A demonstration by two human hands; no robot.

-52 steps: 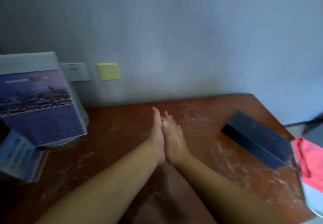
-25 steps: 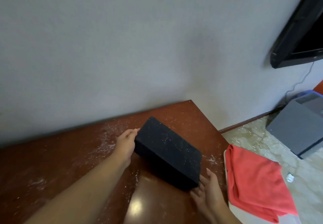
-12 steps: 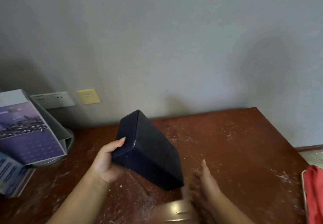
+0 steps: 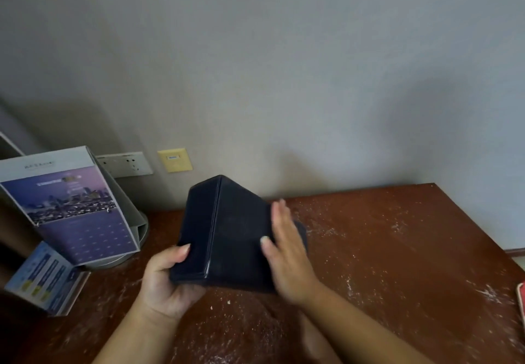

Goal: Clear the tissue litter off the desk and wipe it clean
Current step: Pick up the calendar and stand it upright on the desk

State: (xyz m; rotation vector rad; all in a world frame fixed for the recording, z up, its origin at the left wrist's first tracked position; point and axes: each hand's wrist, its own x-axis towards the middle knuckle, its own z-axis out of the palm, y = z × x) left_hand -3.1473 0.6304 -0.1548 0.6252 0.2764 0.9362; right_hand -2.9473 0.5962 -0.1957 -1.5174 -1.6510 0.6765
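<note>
A dark navy box (image 4: 227, 238) is held tilted above the reddish-brown desk (image 4: 397, 250). My left hand (image 4: 167, 284) grips its lower left corner, thumb on the side face. My right hand (image 4: 287, 252) lies flat with straight fingers against the box's right face. White tissue crumbs (image 4: 329, 231) are scattered over much of the desk top.
A purple calendar stand (image 4: 71, 210) on a round grey base stands at the back left, with a small blue leaflet holder (image 4: 45, 278) in front of it. Wall sockets (image 4: 125, 163) and a yellow plate (image 4: 174, 159) sit behind. A red cloth edge (image 4: 521, 295) shows at far right.
The box has been lifted from the desk's right side and carried to the middle. My right hand has risen from below it to lie flat on its right face.
</note>
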